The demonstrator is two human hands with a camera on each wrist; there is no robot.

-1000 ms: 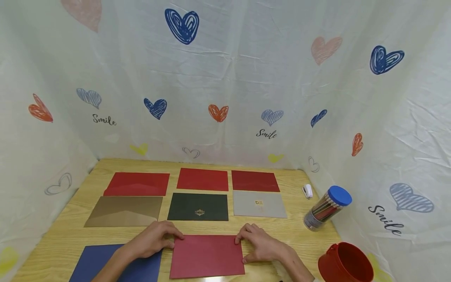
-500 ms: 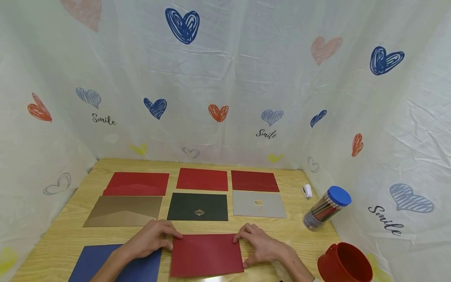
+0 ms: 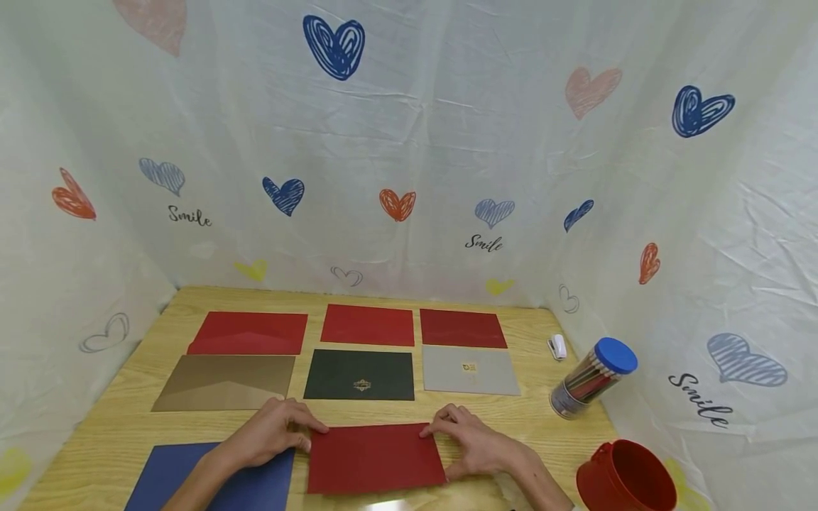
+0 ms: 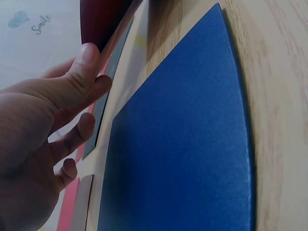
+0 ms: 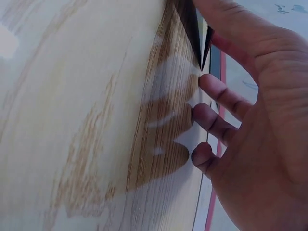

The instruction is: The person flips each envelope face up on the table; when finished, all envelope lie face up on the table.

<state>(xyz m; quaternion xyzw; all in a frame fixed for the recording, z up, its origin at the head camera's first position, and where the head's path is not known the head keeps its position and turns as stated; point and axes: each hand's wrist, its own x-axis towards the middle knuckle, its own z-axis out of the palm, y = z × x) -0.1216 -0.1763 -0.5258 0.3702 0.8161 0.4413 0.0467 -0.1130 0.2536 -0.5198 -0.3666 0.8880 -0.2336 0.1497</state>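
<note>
A dark red envelope (image 3: 377, 458) is held by its two short sides near the front of the table, tilted with its near edge raised. My left hand (image 3: 273, 433) pinches its left side between thumb and fingers. In the left wrist view, the thumb of the left hand (image 4: 43, 115) presses the envelope's corner (image 4: 98, 24). On the opposite side my right hand (image 3: 476, 441) grips the right edge. The right wrist view shows the right hand (image 5: 269, 110) with its other fingers loosely bent near the wood. Under my left forearm lies a blue envelope (image 3: 255, 486).
Behind are a gold envelope (image 3: 224, 383), a dark green one (image 3: 358, 372), a grey one (image 3: 473, 380) and several red envelopes (image 3: 367, 325). On the right stand a white stapler (image 3: 557, 347), a blue-lidded pencil tub (image 3: 591, 380) and a red bucket (image 3: 607, 479).
The red envelope has tilted up at its near edge and now looks darker. Both hands keep hold of its sides and have shifted only slightly.
</note>
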